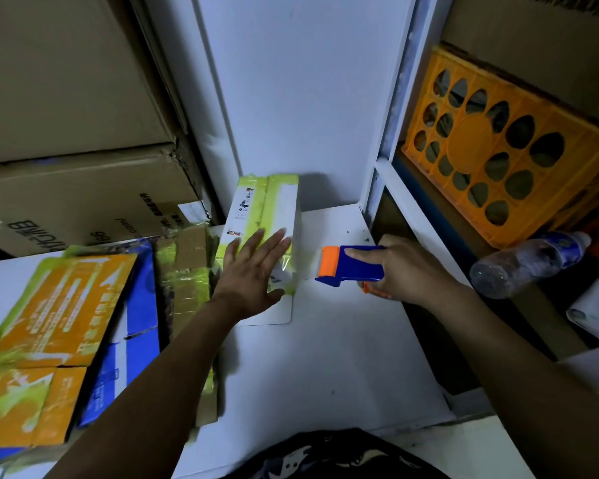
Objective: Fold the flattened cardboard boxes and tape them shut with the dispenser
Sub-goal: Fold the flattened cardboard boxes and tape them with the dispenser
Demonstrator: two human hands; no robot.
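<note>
A folded white and lime-green box (267,209) lies on the white table (325,357), its long side running away from me. My left hand (253,274) rests flat on the box's near end with straight, spread fingers. Just to the right, my right hand (405,267) grips a blue and orange tape dispenser (350,266), whose orange end points at the box. A white flap (274,312) sticks out from under the box near my left wrist. Flattened orange, blue and green boxes (66,333) are stacked at the left.
Large brown cartons (70,140) stand behind the stack at the left. A white wall panel (308,98) rises behind the table. At the right, a shelf holds an orange plastic crate (498,146) and a lying plastic bottle (529,261).
</note>
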